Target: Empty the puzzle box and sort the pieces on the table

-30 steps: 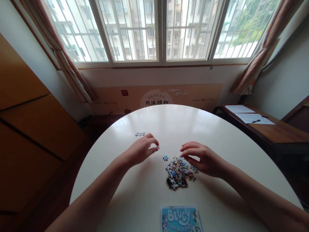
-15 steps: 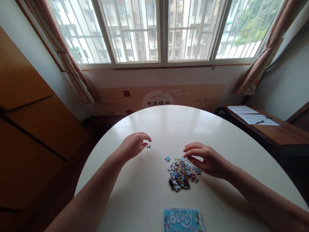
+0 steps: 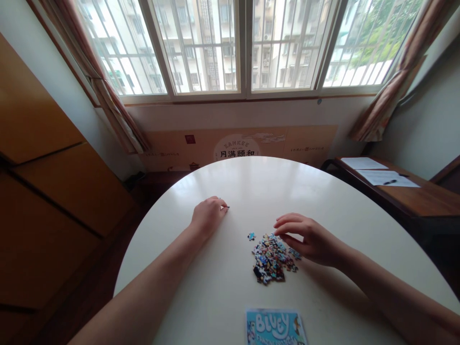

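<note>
My left hand [image 3: 210, 213] is closed in a pinch on a small puzzle piece [image 3: 227, 207], left of and beyond the pile; little more than the piece's edge shows at the fingertips. A heap of mixed puzzle pieces [image 3: 270, 261] lies on the white round table [image 3: 187, 297]. My right hand [image 3: 309, 237] hovers at the heap's upper right edge, fingers curved and apart, with nothing seen between them. One light blue piece [image 3: 251, 236] lies alone just left of the heap's top.
A blue Bluey picture card [image 3: 276, 327] lies at the table's near edge of view. On the right, a wooden side table [image 3: 431, 196] holds papers [image 3: 384, 178] and a dark pen. A printed box panel [image 3: 273, 139] stands beyond the round table, under the windows.
My left hand has closed on the puzzle piece, which lay beside its fingertips before, and sits slightly farther right. My right hand has hardly moved. The view has shifted a little.
</note>
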### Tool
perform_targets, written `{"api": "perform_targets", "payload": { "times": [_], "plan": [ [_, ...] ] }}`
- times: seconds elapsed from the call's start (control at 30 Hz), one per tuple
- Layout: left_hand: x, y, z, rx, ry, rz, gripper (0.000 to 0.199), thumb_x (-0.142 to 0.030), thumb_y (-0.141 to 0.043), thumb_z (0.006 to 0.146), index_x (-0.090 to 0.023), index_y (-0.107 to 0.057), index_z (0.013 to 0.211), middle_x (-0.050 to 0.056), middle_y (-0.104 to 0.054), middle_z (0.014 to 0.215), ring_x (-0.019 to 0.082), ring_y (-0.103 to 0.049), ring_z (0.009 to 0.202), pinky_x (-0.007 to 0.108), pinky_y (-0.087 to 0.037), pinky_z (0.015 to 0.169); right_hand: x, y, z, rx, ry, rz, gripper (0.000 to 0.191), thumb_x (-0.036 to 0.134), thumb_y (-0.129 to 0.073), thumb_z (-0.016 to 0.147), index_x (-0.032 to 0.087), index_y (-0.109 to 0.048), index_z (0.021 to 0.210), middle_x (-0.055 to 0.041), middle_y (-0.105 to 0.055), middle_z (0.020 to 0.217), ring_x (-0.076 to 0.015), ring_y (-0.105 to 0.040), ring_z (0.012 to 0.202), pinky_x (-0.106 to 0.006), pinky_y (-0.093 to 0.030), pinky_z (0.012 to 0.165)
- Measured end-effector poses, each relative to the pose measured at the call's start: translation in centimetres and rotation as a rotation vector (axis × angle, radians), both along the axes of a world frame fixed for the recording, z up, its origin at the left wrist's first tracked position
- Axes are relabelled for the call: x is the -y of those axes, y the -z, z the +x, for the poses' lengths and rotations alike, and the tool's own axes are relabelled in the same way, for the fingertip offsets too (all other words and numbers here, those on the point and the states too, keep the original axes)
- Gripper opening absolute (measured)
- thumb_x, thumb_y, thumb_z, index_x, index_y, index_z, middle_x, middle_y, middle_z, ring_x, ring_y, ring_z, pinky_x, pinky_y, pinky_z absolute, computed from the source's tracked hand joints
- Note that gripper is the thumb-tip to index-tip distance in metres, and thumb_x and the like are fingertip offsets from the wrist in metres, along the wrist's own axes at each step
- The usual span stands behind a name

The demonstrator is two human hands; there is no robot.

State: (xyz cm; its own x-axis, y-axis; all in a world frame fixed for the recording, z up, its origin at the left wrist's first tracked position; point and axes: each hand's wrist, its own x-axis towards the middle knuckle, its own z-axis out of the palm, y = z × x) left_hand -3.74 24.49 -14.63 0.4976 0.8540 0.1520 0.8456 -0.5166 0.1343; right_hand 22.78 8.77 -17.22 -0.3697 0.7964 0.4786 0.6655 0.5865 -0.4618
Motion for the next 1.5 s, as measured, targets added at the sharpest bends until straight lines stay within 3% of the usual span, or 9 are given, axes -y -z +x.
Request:
{"api": "perform_targets", "payload": {
  "times": [0.17,0.27,0.37,0.57,1.0,1.37,1.5],
  "plan": [
    [1.7,-0.5,0.7,-0.083,-0.062,-0.013,0.032,-0.035,-0.048,0.098,-0.021,-0.071,0.114,0.010,-0.071,0.114,0.026,-0.067,0.100,0.033,-0.050,0.081,0.0,0.0,-0.1,-0.004,0.007,0.006,0.019,0.020,-0.055,0.095,0.021,-0.072,0.103,-0.0076,-0.068,0.107,-0.0153,-0.064,0.104,-0.033,-0.056,0.092],
    [3.3,-0.6,0.7,-0.188,-0.073,-0.074,0.045,-0.036,-0.046,0.098,-0.018,-0.056,0.138,0.015,-0.069,0.119,0.030,-0.066,0.104,0.036,-0.050,0.081,0.0,-0.1,-0.1,0.000,0.008,0.004,0.019,0.020,-0.054,0.095,0.021,-0.072,0.102,-0.0077,-0.068,0.107,-0.0156,-0.064,0.104,-0.034,-0.056,0.092],
    [4.1,-0.4,0.9,-0.266,-0.074,-0.102,0.052,-0.034,-0.039,0.099,-0.014,-0.044,0.147,0.019,-0.065,0.126,0.030,-0.066,0.106,0.036,-0.050,0.083,0.0,-0.1,0.0,0.001,0.005,0.002,0.020,0.020,-0.054,0.095,0.021,-0.072,0.102,-0.0078,-0.068,0.107,-0.0159,-0.065,0.103,-0.034,-0.056,0.091],
    [3.5,0.1,1.1,-0.280,-0.070,-0.136,0.054,-0.038,-0.034,0.102,-0.010,-0.041,0.148,0.021,-0.062,0.128,0.031,-0.063,0.113,0.038,-0.048,0.090,0.0,0.0,-0.1,0.003,-0.005,-0.021,0.019,0.021,-0.054,0.095,0.021,-0.072,0.102,-0.0075,-0.068,0.107,-0.0151,-0.064,0.103,-0.032,-0.056,0.091],
    [1.9,0.7,1.2,-0.203,-0.104,-0.054,0.052,-0.047,-0.041,0.099,-0.013,-0.053,0.135,0.021,-0.062,0.128,0.032,-0.061,0.115,0.037,-0.048,0.092,-0.1,-0.1,-0.3,-0.002,-0.013,-0.020,0.019,0.019,-0.055,0.094,0.020,-0.072,0.101,-0.0088,-0.068,0.105,-0.0151,-0.065,0.099,-0.030,-0.057,0.089],
    [1.8,1.1,1.2,-0.178,-0.111,-0.047,0.060,-0.046,-0.041,0.099,-0.005,-0.046,0.142,0.023,-0.059,0.133,0.033,-0.059,0.119,0.039,-0.046,0.096,-0.1,0.1,-0.2,-0.001,-0.013,-0.050,0.019,0.020,-0.054,0.095,0.020,-0.072,0.102,-0.0080,-0.068,0.106,-0.0149,-0.065,0.099,-0.031,-0.056,0.089],
    [1.8,1.1,1.1,-0.178,-0.113,-0.033,0.058,-0.047,-0.041,0.099,-0.010,-0.045,0.144,0.021,-0.057,0.136,0.032,-0.058,0.121,0.037,-0.046,0.096,-0.1,0.0,-0.3,-0.002,-0.014,-0.047,0.019,0.020,-0.053,0.095,0.020,-0.072,0.101,-0.0083,-0.068,0.106,-0.0149,-0.065,0.099,-0.030,-0.056,0.090]
  ]
}}
